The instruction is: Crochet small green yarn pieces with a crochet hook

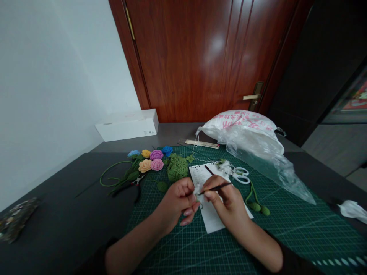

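My left hand (183, 200) is closed on a small piece of white crochet work (197, 189) above a sheet of notebook paper (212, 219). Between the thumb and fingers of my right hand (223, 196) is a dark, thin crochet hook (220, 186), its tip at the white piece. A dark pen (209, 170) lies on the paper's upper part. Just behind my left hand sits a ball of green yarn (177, 168). White yarn (226, 168) and white-handled scissors (241, 175) are beyond my right hand.
Crocheted flowers (156, 155) and black-handled pliers (137, 183) lie to the left. Green buds (259, 208) rest on the cutting mat (301, 229) at right. Farther back are a white box (129, 126), a ruler (202, 144) and a plastic bag (249, 130).
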Available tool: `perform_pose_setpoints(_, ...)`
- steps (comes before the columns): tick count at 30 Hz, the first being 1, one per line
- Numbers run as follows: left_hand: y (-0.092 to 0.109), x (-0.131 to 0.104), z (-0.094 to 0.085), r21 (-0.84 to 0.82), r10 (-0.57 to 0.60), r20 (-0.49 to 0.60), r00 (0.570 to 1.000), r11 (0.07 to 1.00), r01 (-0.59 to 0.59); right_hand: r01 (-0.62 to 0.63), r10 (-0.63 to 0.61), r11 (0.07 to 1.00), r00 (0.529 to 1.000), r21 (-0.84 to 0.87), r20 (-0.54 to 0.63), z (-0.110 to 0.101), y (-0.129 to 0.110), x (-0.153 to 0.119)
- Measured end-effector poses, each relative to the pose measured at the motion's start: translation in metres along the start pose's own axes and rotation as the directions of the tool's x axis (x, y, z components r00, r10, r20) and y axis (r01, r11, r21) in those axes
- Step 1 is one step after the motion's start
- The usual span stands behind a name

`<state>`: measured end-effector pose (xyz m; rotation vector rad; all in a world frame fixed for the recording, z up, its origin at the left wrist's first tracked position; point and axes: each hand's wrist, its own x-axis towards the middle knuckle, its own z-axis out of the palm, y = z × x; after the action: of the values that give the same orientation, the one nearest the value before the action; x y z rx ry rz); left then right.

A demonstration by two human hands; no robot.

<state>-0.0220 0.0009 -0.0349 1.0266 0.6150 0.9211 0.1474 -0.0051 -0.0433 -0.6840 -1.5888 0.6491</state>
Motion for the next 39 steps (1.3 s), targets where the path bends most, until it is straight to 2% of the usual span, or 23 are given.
perform_pose_setpoints(2,0.003,0.002,-0.001,-0.006,0.024,-0.010,1.000,1.000,-0.024,-0.078,0.079,0.997,0.996,0.018,-0.040,-0.002,0.001,0.001)
perform_pose_setpoints(4,0.005,0.004,-0.002,-0.009,0.037,-0.017,0.999,0.999,-0.038,-0.091,0.092,0.996,0.994,0.019,-0.063,-0.006,0.000,0.002)
perform_pose_setpoints(8,0.004,0.004,-0.004,-0.012,0.052,-0.024,0.998,0.999,-0.052,0.011,-0.017,0.999,0.992,-0.053,-0.125,-0.015,-0.008,0.005)
perform_pose_setpoints(11,0.003,0.004,-0.004,-0.016,0.056,-0.032,0.998,0.998,-0.056,0.055,-0.061,0.997,0.986,-0.045,-0.155,-0.019,-0.012,0.006)
perform_pose_setpoints(16,0.004,0.002,-0.002,-0.022,0.051,-0.034,0.998,0.998,-0.051,0.109,-0.116,0.991,0.989,-0.083,-0.088,-0.015,-0.011,0.003)
perform_pose_setpoints(22,0.004,0.002,-0.001,-0.020,0.044,-0.018,0.999,0.999,-0.044,-0.030,0.031,1.000,0.992,0.007,-0.123,-0.011,-0.008,0.003)
perform_pose_setpoints(28,0.004,0.000,-0.002,-0.024,0.051,-0.003,0.999,0.998,-0.051,-0.164,0.176,0.970,0.983,0.177,-0.054,-0.004,-0.007,0.000)
perform_pose_setpoints(32,0.006,-0.002,0.000,-0.023,0.042,-0.003,0.999,0.999,-0.042,-0.150,0.185,0.949,0.978,0.277,-0.102,-0.003,-0.012,0.001)
perform_pose_setpoints(35,0.006,-0.002,0.000,-0.018,0.028,-0.003,1.000,0.999,-0.028,-0.120,0.161,0.963,0.974,0.240,-0.159,-0.006,-0.017,0.003)
perform_pose_setpoints(39,0.005,-0.001,0.000,-0.029,0.044,0.013,0.999,0.999,-0.044,-0.114,0.147,0.976,0.973,0.184,-0.178,-0.008,-0.018,0.004)
